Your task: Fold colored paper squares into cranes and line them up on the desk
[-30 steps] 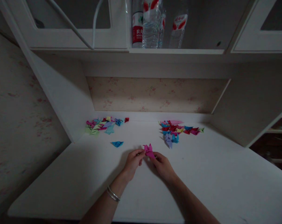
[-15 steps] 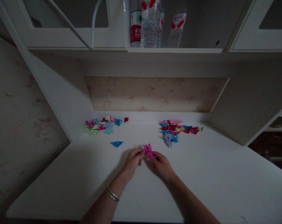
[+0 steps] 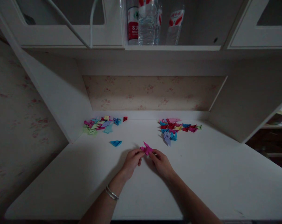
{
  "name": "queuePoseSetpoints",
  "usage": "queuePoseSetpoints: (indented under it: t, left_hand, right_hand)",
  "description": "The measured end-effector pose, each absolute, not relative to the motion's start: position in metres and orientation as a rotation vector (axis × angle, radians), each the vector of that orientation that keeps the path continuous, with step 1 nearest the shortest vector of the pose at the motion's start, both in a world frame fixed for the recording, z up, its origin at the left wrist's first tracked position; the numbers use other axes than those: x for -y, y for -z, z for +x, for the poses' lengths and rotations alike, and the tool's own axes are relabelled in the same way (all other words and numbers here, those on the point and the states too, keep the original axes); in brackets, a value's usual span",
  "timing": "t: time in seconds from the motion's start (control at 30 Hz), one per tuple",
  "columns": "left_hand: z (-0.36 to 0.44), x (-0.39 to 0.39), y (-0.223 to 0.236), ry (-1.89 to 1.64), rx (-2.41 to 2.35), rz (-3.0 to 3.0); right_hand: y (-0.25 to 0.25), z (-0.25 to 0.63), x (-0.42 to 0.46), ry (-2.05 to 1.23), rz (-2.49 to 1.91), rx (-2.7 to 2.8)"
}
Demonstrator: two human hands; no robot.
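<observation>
A broad white desk (image 3: 201, 177) spreads across the view, its near edge running along the bottom; above it hangs a white cabinet (image 3: 73, 36) with framed doors at left and right and an open compartment between them; a strip of floral wallpaper (image 3: 148, 93) shows at the back, between cabinet and desk; a pale cable (image 3: 67, 23) loops down in front of the cabinet's left door; several plastic bottles (image 3: 147, 28) with red-and-white labels stand in the open compartment; on the desk, near the back, lie two groups of folded paper pieces, a left group (image 3: 97, 125) and a right group (image 3: 171, 127), well apart, both in mixed colours; the person's left hand (image 3: 131, 161) and right hand (image 3: 163, 164) meet at the middle of the desk, fingertips of each pinching a magenta folded paper (image 3: 146, 148) from opposite sides; the magenta paper sits between them, one pointed flap sticking upward, and whether it touches the desk cannot be told; a silvery bangle (image 3: 111, 193) circles the left wrist; a blue folded piece (image 3: 116, 143) lies alone beyond the left hand; smallest, a red piece (image 3: 125, 119) lies just right of the left group.
</observation>
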State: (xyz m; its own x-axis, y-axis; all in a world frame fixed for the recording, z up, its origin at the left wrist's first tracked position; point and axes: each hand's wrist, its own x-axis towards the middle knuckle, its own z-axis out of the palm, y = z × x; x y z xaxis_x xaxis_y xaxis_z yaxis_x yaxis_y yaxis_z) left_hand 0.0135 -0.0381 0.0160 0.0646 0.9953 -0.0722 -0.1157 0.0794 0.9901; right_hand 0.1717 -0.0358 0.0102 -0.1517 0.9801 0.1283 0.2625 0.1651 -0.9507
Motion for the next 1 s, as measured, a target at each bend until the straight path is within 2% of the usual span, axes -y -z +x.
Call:
queuePoseSetpoints:
  t: [0.33, 0.53, 0.77, 1.0]
  left_hand:
    - [0.011, 0.036, -0.015, -1.186, -1.180, 1.172]
    - [0.019, 0.015, -0.019, -1.213, -1.275, 1.419]
    - [0.083, -0.046, -0.053, -1.190, -1.188, 1.975]
    - [0.165, -0.109, -0.073, -0.936, -1.164, 2.330]
  right_hand:
    - [-0.005, 0.170, 0.033, -1.038, -1.194, 1.596]
    - [-0.003, 0.166, 0.031, -0.903, -1.228, 1.700]
    - [0.000, 0.167, 0.032, -0.751, -1.364, 1.850]
    - [-0.004, 0.169, 0.033, -0.718, -1.343, 1.915]
